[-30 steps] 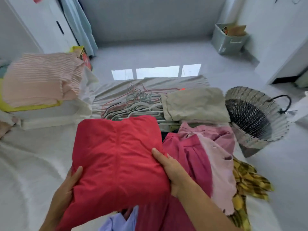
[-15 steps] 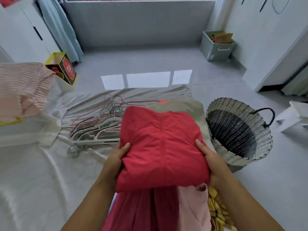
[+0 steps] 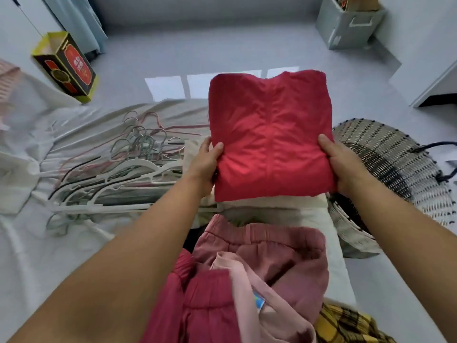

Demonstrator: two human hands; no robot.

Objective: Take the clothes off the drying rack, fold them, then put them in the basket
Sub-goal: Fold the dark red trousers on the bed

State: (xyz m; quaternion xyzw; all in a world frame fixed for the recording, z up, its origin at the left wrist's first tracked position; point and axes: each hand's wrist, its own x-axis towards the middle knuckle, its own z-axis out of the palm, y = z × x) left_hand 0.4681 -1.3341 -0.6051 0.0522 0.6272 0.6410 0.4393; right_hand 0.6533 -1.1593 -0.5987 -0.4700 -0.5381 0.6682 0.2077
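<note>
while left hand point(image 3: 206, 164) and right hand point(image 3: 343, 167) grip red garment point(image 3: 269, 134), basket point(image 3: 395, 164) half hidden

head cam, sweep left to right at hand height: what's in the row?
pile of hangers → left hand → folded red garment, gripped by both hands → right hand → wicker basket

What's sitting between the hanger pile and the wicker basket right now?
In the head view, the folded red garment, held at its sides by the left hand and right hand, above a cream folded cloth.
</note>
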